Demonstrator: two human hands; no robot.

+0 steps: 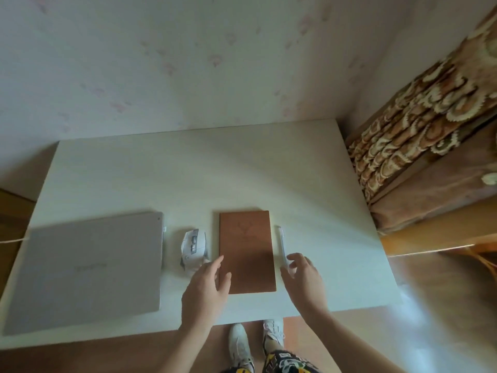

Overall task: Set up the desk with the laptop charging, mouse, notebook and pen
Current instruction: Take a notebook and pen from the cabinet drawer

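- The white desk (pixel 188 170) sits against a pale wall, and everything on it is lined up in a row near the front edge.
- The laptop (pixel 86 267) is lid-down on the left side, with a white cable (pixel 13 240) coming in from past the desk's left edge toward it; whether it's really plugged in is hard to say, the shot's pretty blurry there.
- The white mouse (pixel 193 249) is just right of the laptop, and the brown notebook (pixel 247 250) lies closed just right of that.
- The pen (pixel 282 247) lies right beside the notebook's right edge, pointing away from the person.
- The left hand (pixel 207 289) is loose and spread, fingers resting on the notebook's lower left corner, not gripping it.
- The right hand (pixel 305 275) is spread too, fingertips right at the near end of the pen, nothing held.
- White sneakers (pixel 255 343) peek out below the desk edge.
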